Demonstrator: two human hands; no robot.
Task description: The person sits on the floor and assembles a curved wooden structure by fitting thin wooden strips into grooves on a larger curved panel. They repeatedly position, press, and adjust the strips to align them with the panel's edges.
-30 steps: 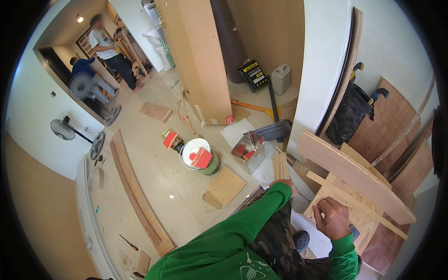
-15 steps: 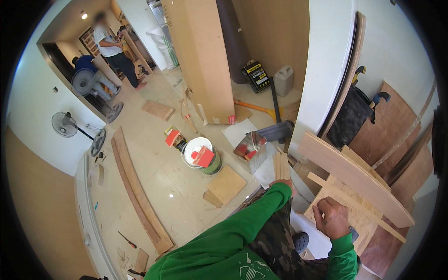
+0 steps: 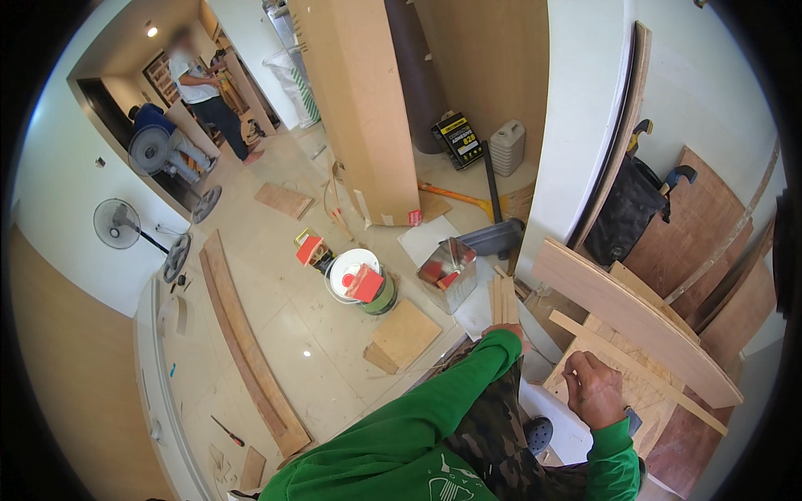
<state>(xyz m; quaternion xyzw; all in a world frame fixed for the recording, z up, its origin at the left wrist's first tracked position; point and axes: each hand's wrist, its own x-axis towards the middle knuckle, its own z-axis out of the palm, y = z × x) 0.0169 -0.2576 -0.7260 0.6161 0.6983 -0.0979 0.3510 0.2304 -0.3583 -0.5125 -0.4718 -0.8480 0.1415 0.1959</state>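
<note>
pale tiled floor (image 3: 276, 334) strewn with offcuts, a white bucket (image 3: 355, 271) at centre. lower right, the right hand (image 3: 595, 391), fingers curled, presses a light plywood panel (image 3: 635, 380); the left hand (image 3: 511, 330) is mostly sleeve-hidden, grip unclear.

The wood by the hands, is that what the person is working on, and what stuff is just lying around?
In hand:
right hand on the plywood piece
left hand, mostly hidden by its green sleeve, next to the thin wood strips
long curved board

Lying about:
white bucket
metal tin
standing fan
screwdriver
white jerrycan
</note>
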